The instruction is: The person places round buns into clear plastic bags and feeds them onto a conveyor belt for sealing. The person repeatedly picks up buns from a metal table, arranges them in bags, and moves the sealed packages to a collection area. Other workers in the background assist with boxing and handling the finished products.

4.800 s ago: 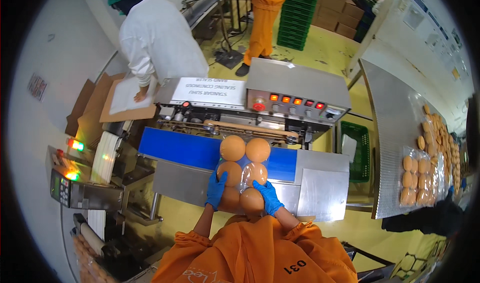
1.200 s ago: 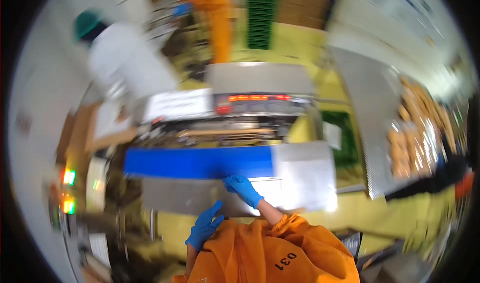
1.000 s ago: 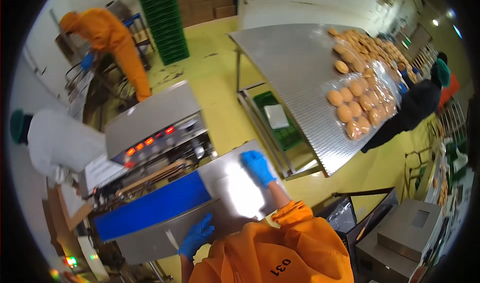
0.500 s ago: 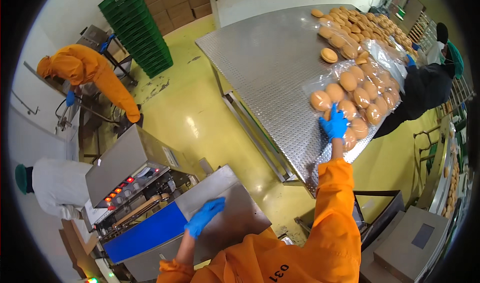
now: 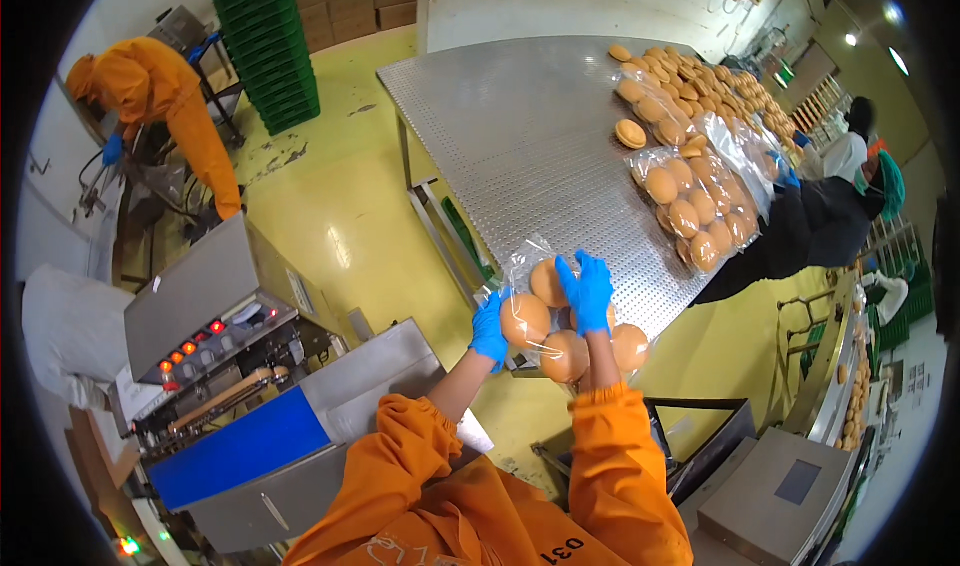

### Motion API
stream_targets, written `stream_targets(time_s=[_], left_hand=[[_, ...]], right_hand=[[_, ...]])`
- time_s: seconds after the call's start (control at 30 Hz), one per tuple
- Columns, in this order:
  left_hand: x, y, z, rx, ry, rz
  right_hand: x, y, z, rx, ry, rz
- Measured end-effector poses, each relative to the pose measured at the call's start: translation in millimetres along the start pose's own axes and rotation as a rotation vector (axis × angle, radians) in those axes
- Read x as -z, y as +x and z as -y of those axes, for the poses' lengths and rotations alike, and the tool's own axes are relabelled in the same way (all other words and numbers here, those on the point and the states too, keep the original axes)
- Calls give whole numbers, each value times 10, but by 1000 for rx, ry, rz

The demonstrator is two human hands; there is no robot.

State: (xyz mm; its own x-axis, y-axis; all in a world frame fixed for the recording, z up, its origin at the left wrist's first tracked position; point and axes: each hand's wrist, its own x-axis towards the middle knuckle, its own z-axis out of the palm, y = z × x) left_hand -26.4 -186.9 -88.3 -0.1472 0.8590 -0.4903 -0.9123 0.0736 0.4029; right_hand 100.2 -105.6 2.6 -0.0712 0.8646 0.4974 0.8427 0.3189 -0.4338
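A clear plastic bag of round golden-brown buns (image 5: 526, 321) hangs between my hands at the near corner of the metal table. My left hand (image 5: 490, 330), in a blue glove, grips the bag's left edge near its gathered, open-looking end. The gloved right hand (image 5: 588, 292) lies over the bag's upper right side, its fingers bent onto the film and partly covering a bun. Farther along the table's right edge are more bagged buns (image 5: 686, 216). A single loose bun (image 5: 630, 133) rests beside them, and a large heap of loose buns (image 5: 700, 84) covers the far end.
The perforated metal table (image 5: 500, 116) spans the middle. At left stands a machine (image 5: 215, 296) with red lights and a blue belt (image 5: 245, 446). Green crates (image 5: 262, 51) are stacked behind. A dark-clothed person (image 5: 810, 231) is at the table's right; an orange-clothed person (image 5: 165, 96) bends far left.
My right hand has drawn a bag of buns off the group toward me. From the machine's metal surface, my left hand has come over to grip it too. The view has shifted.
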Motion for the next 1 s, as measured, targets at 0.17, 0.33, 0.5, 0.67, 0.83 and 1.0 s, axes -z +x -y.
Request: stream_targets(time_s=[0.17,0.33,0.5,0.67,0.83,1.0], left_hand=[[-71,-616,-537,-272,624,-86],[541,-1282,-1519,-483,538,-94],[1841,-1520,-1919,-376,516,-320],[2235,-1696,-1839,-557,601,-457],[2116,-1928,-1879,-548,510,-553],[2327,-1885,-1838,-562,358,-517]], right_hand=[[-762,245,-60,-238,479,716],[-586,-241,979,-444,993,1152],[-1099,-942,1253,-555,1031,1438],[-1059,-1279,1684,-572,1114,1509],[-1304,-1088,1628,-447,951,1518],[-1424,-1034,1881,-177,965,1230]])
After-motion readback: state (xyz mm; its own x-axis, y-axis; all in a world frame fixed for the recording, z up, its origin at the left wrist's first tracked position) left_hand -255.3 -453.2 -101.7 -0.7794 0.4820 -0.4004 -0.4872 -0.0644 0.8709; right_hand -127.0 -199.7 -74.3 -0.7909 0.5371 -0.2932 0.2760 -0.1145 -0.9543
